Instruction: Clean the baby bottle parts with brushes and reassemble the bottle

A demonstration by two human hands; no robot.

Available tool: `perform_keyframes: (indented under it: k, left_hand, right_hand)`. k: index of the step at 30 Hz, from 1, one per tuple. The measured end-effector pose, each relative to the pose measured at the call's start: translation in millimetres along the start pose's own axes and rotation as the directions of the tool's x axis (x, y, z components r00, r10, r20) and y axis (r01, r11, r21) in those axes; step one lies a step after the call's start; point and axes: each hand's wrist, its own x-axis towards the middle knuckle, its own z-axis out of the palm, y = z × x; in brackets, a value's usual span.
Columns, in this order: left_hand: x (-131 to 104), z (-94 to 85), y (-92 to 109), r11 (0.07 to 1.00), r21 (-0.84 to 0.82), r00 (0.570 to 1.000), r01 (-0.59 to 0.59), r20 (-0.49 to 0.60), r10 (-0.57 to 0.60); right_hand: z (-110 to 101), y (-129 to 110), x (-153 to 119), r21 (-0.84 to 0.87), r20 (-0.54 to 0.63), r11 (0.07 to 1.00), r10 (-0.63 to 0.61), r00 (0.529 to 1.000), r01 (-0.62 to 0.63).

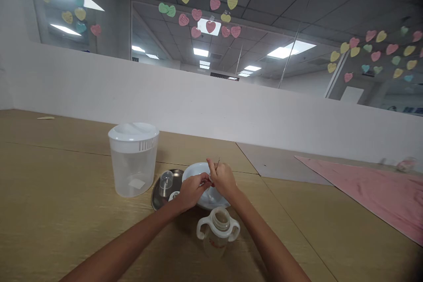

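Both hands meet over a pale basin (194,168). My left hand (193,190) is closed, fingertips pinching something small that they mostly hide. In my right hand (224,179), also closed, is a thin stick-like tool (218,161); its upper end pokes out above the fist, and I cannot make out its kind. Just in front of the basin stands a baby bottle (220,231), upright and uncapped, with two white handles. To the left, a metal tray (156,198) carries a clear domed cap (166,181) and a white bottle part (173,195), partly behind my left wrist.
A tall translucent bucket with a white lid (133,161) stands left of the tray on the wooden table (66,220). A pink cloth (373,194) lies at the right. Behind the table runs a low white wall (198,101) with glass above it.
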Motion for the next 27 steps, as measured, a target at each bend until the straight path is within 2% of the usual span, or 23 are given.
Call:
perform_keyframes:
  k: [3,9,12,15,18,22,27]
  left_hand:
    - [-0.7,-0.7,3.0,0.999,0.036,1.000,-0.007,-0.006,0.007]
    - [-5.2,-2.7,9.2,0.986,0.153,0.997,-0.062,0.061,0.054]
    - [-6.4,-1.7,9.5,0.984,0.168,0.997,-0.060,0.055,0.051]
    - [-6.5,-0.2,9.2,0.979,0.195,0.998,-0.056,0.045,0.048]
    - [-6.9,0.9,8.7,0.978,0.202,0.997,-0.048,0.071,0.034]
    - [-7.4,3.1,6.1,0.987,0.159,0.996,-0.016,0.088,0.002]
    - [3.5,-3.5,8.2,0.997,0.033,0.993,-0.069,0.099,0.065]
  right_hand:
    - [-10.1,-7.3,0.4,0.057,0.099,0.995,0.072,0.992,-0.077]
    - [-19.7,-3.8,6.5,0.337,-0.067,0.925,0.211,0.975,-0.177]
    - [-15.8,9.7,9.1,0.499,-0.189,0.837,0.356,0.915,-0.223]
    - [-11.1,20.7,9.4,0.563,-0.307,0.796,0.451,0.838,-0.222]
    - [-8.3,20.6,7.4,0.531,-0.342,0.821,0.433,0.834,-0.209]
    - [-7.9,10.1,2.3,0.412,-0.355,0.898,0.311,0.881,-0.151]
    - [-20.0,-5.6,4.8,0.282,-0.384,0.958,0.163,0.909,-0.053]
